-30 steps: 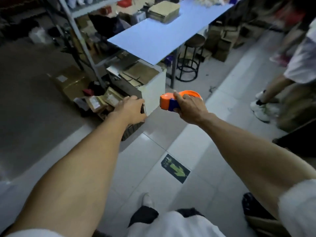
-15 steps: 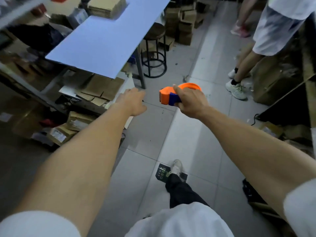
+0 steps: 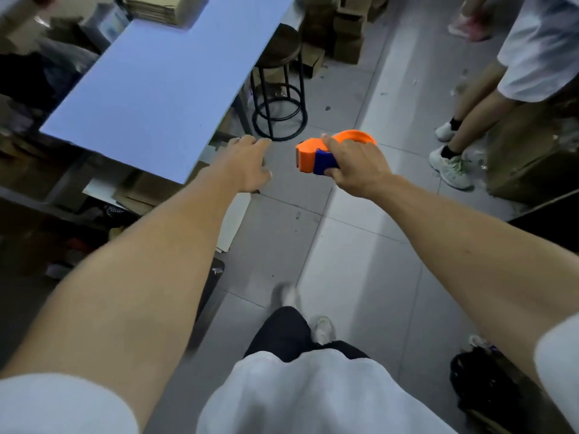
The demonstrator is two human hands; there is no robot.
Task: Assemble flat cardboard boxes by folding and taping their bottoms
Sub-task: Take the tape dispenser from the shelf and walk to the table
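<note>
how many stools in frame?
1: a round dark-topped stool with black metal legs, at the far right edge of the blue table, ahead of the left hand. Others may be hidden under the table.

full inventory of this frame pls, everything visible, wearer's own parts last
tape dispenser: 1, orange with blue handle, gripped in the right hand, above the floor
table: 1, pale blue top, upper left
flat cardboard stack: 1 pile, brown, far end of the table
stool: 1, dark seat and black frame, beside the table
cardboard boxes: several, brown, on the floor behind the stool
cardboard pieces: several, brown, under the table's near end
other person: 1, white top, white shoes, upper right
black bag: 1, lower right floor
left hand: 1, empty, fingers relaxed, by the table's corner
right hand: 1, holds the dispenser
</note>
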